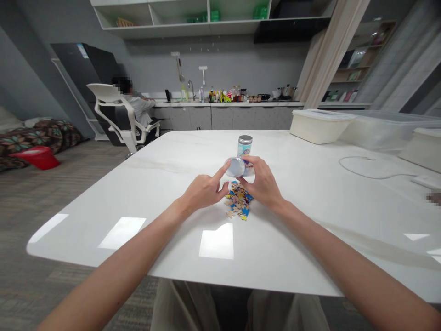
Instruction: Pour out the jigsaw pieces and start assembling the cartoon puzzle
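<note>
My right hand [263, 181] is closed around a small cylindrical can [248, 170], tilted on its side above the table. The can's pale, silvery round end faces me; whether that is its lid or its base I cannot tell. My left hand [204, 192] holds nothing, its index finger stretched out to the rim of that end and its thumb apart. Under both hands lies a loose pile of jigsaw puzzle pieces [240, 198], some printed in colour, some plain tan. Just behind the held can, a second can [245, 144] with a grey lid and light blue label stands upright.
The glossy white table [165, 184] carries a cream lidded box [319, 126] and a clear plastic bin [382, 131] at the far right. A grey cable [365, 176] lies before them. Beyond the table, a person sits in a white-framed chair [129, 122] near the kitchen counter.
</note>
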Available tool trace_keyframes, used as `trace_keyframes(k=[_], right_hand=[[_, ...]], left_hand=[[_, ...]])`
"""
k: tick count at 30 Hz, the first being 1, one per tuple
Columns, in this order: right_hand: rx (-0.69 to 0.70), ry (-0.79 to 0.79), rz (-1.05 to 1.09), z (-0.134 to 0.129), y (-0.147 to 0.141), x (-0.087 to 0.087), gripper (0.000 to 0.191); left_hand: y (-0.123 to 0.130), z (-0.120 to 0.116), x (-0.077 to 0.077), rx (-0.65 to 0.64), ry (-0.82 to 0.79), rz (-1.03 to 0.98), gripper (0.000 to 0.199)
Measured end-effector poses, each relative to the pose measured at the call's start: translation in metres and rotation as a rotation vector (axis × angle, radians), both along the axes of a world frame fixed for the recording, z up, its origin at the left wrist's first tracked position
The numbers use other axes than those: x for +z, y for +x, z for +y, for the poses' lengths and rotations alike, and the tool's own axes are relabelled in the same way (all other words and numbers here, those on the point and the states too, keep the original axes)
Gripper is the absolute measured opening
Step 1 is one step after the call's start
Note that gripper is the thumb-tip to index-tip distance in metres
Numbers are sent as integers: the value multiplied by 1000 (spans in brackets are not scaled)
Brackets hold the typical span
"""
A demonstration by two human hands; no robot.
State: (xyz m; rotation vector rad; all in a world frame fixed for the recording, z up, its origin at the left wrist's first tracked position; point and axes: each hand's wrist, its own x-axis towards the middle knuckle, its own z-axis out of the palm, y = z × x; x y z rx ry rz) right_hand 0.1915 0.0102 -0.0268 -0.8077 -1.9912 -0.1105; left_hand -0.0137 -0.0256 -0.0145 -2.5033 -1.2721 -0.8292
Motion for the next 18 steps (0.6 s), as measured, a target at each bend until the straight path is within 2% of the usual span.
trace_keyframes(k=[9,13,15,18], right_hand=[[-14,26,-6,1,1,0,45],[4,12,-3,0,1,-1,46],[10,13,-14,-1,1,0,46],[18,30,-59,-2,0,1,46]], left_hand=[[14,-6,5,-59,-388,-340,64],[16,-11,11,-93,-582,-478,52],[16,-12,13,-102,-597,-515,45],[16,-11,14,-40,-559,-543,35]])
